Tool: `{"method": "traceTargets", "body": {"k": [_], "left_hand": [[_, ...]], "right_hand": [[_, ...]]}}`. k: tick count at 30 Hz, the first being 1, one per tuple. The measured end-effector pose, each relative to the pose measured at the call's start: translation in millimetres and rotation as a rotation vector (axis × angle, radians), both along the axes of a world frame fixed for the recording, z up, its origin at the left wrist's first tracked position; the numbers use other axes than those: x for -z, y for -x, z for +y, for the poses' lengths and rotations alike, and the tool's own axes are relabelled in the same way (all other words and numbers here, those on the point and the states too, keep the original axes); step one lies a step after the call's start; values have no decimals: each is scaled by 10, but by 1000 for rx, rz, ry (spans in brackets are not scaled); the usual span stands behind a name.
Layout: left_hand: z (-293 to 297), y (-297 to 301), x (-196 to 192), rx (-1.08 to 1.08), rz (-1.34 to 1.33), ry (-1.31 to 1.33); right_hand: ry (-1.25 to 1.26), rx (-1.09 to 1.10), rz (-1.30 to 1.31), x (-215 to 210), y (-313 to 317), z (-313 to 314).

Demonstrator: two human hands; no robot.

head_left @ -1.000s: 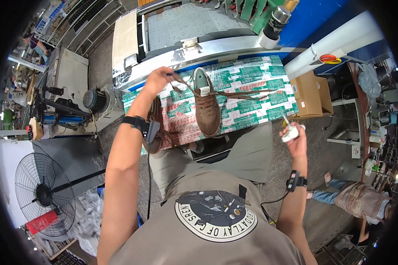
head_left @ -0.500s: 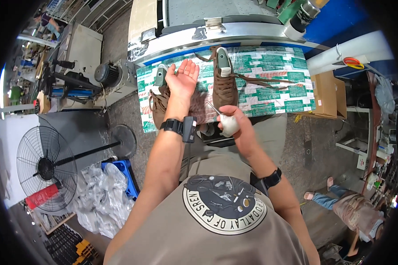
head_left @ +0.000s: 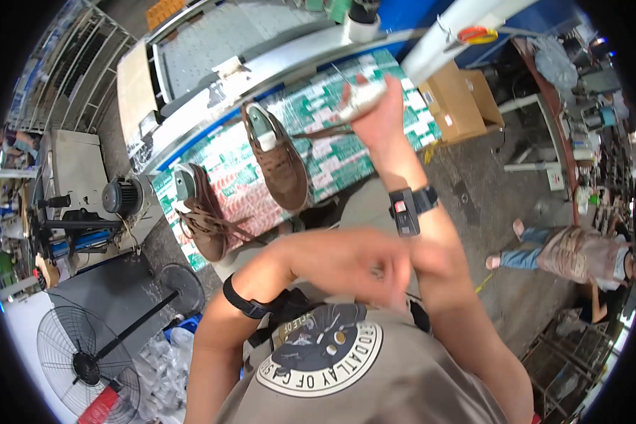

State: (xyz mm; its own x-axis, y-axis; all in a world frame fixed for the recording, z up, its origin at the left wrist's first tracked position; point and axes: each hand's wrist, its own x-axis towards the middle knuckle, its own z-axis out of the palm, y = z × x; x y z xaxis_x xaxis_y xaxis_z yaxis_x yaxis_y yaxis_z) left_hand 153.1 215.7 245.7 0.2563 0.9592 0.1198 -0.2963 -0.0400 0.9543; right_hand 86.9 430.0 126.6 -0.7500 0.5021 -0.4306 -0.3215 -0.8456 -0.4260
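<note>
My right hand [head_left: 383, 113] is stretched over the right end of the bench, its fingers around a white-handled awl-like tool [head_left: 360, 101] with a thin metal tip pointing away from me. My left hand [head_left: 353, 267] crosses in front of my body beside my right forearm. Motion blurs its fingers, and whether it touches the forearm or holds anything I cannot make out. Two brown lace-up shoes stand on the bench: one shoe [head_left: 279, 169] near the middle with a lace stretched rightward, and another shoe [head_left: 206, 222] at the left with loose laces.
Green, white and red printed tape covers the bench top [head_left: 332, 169]. Beyond it runs a metal-edged machine bed [head_left: 219, 42]. Right are an open cardboard box [head_left: 452, 106] and scissors [head_left: 477, 34] on a white pipe. A fan [head_left: 85, 367] stands lower left; a person [head_left: 572, 254] is at right.
The whole view has turned, so the bench now slants. My right hand has moved outward to the bench's right end with the tool. My left hand has drawn back from beside the shoes.
</note>
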Motion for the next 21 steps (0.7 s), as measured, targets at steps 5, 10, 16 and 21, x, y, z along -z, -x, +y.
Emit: {"method": "traceTargets", "body": {"k": [5,10,16,21], "left_hand": [[-402,944,-617,-379,254,22],[-744,2253,-729,-704,14,99],[-1132,2545,1294,-1562,51,651],[-748,1925,1234,-838,833,820]], "right_hand": [[-260,-610,505,-1073,-410,217],[-758,-928,19,-785,-625,87],[-432,-748,-130,77,-763,-810],[-960,-908,-167,222,-840,-1069]]}}
